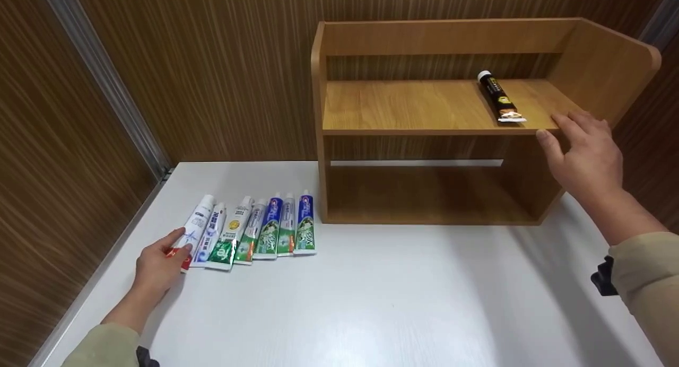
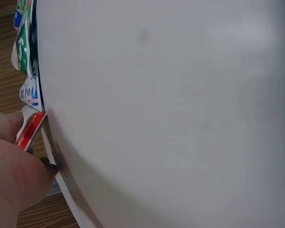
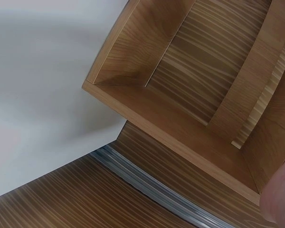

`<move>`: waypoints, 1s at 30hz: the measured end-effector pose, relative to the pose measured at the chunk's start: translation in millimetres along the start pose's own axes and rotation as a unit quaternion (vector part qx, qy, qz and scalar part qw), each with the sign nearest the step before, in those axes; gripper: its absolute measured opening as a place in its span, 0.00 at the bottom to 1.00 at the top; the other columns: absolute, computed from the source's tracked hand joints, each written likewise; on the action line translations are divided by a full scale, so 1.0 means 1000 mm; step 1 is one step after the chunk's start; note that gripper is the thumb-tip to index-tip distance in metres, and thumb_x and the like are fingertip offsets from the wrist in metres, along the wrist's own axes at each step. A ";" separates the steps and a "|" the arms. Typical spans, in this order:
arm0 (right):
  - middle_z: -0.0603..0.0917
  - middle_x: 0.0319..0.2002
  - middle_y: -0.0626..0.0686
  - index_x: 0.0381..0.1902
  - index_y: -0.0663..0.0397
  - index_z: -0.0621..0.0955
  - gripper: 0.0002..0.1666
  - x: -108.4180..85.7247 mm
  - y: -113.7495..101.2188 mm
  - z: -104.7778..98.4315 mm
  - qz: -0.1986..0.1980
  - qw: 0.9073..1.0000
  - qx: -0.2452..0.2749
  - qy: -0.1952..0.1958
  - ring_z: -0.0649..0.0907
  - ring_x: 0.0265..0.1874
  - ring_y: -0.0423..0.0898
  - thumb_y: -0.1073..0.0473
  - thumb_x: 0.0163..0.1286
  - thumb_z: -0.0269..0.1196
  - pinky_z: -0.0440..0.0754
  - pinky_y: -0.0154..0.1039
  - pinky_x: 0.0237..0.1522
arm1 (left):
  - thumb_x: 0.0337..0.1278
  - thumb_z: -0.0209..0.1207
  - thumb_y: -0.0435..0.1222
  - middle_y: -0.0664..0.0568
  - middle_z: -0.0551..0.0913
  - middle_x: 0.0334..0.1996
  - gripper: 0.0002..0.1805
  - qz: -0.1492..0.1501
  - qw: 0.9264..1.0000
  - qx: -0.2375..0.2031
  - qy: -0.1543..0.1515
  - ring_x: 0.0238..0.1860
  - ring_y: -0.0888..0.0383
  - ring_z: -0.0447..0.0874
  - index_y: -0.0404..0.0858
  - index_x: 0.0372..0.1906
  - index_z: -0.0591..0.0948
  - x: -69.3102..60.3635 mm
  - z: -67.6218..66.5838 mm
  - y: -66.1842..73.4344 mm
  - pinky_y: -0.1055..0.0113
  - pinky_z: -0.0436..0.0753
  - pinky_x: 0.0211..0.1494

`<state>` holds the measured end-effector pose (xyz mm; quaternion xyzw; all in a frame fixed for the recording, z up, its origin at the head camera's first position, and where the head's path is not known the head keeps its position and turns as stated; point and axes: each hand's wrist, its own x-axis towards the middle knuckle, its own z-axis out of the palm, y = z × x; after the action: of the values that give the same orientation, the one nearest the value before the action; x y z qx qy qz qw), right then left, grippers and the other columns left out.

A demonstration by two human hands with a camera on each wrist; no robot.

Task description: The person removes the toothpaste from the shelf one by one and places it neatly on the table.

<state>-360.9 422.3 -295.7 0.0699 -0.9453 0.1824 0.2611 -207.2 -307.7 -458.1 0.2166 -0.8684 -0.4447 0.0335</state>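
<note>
My left hand (image 1: 158, 265) pinches the red lower end of a white toothpaste tube (image 1: 197, 221) between thumb and fingers, at the left end of a row. In the left wrist view the tube's red end (image 2: 31, 130) is tilted between the fingers. Beside it lie a white and blue tube (image 1: 211, 234), a white and green tube (image 1: 232, 237) and several blue or green tubes (image 1: 271, 226). My right hand (image 1: 589, 152) is at the right front edge of the upper shelf (image 1: 392, 104), holding nothing. A black toothpaste tube (image 1: 498, 97) lies on that shelf, left of the hand.
The two-level wooden rack (image 1: 320, 118) stands on the white table (image 1: 371, 293), against the wood-grained back wall (image 1: 238, 80). Its lower level (image 1: 424, 194) is beneath the shelf. A metal strip (image 1: 101, 75) runs down the left corner.
</note>
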 end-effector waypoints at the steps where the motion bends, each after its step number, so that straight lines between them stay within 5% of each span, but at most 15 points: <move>1: 0.62 0.79 0.70 0.82 0.57 0.65 0.39 0.000 0.000 0.000 0.000 1.000 0.000 0.000 0.53 0.82 0.66 0.39 0.86 0.48 0.39 0.58 0.83 | 0.81 0.58 0.45 0.35 0.53 0.84 0.37 0.000 1.000 -0.002 0.001 0.83 0.33 0.46 0.48 0.85 0.59 0.000 0.000 -0.001 0.40 0.61 0.80; 6: 0.64 0.78 0.71 0.81 0.57 0.67 0.37 0.000 0.001 -0.001 -0.005 1.000 0.000 0.010 0.56 0.81 0.67 0.41 0.85 0.50 0.40 0.57 0.83 | 0.79 0.59 0.40 0.31 0.59 0.81 0.36 0.014 1.000 -0.007 0.003 0.82 0.33 0.53 0.42 0.84 0.60 0.001 -0.002 -0.002 0.45 0.68 0.78; 17: 0.64 0.79 0.70 0.82 0.56 0.66 0.38 0.000 0.004 -0.001 -0.003 1.000 0.002 0.006 0.55 0.82 0.66 0.41 0.86 0.50 0.39 0.57 0.83 | 0.80 0.58 0.43 0.32 0.56 0.82 0.38 0.007 1.000 0.002 -0.015 0.83 0.33 0.49 0.43 0.85 0.58 0.001 -0.002 -0.002 0.42 0.64 0.79; 23: 0.62 0.79 0.70 0.82 0.55 0.65 0.38 0.000 0.004 -0.001 0.001 1.000 0.000 0.001 0.54 0.82 0.66 0.40 0.86 0.49 0.39 0.57 0.83 | 0.80 0.58 0.41 0.30 0.60 0.80 0.38 0.015 1.000 0.005 -0.014 0.80 0.33 0.58 0.40 0.85 0.57 0.000 -0.002 -0.002 0.44 0.69 0.77; 30: 0.63 0.79 0.70 0.82 0.56 0.65 0.38 0.000 0.003 0.000 -0.001 1.000 -0.002 0.001 0.54 0.82 0.67 0.40 0.86 0.49 0.38 0.57 0.83 | 0.81 0.57 0.41 0.31 0.57 0.82 0.38 0.014 1.000 0.008 -0.015 0.82 0.32 0.51 0.38 0.85 0.56 0.000 -0.002 -0.002 0.42 0.65 0.79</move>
<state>-361.8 425.5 -296.3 0.0703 -0.9455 0.1804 0.2620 -205.7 -310.5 -458.4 0.1983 -0.8752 -0.4405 0.0252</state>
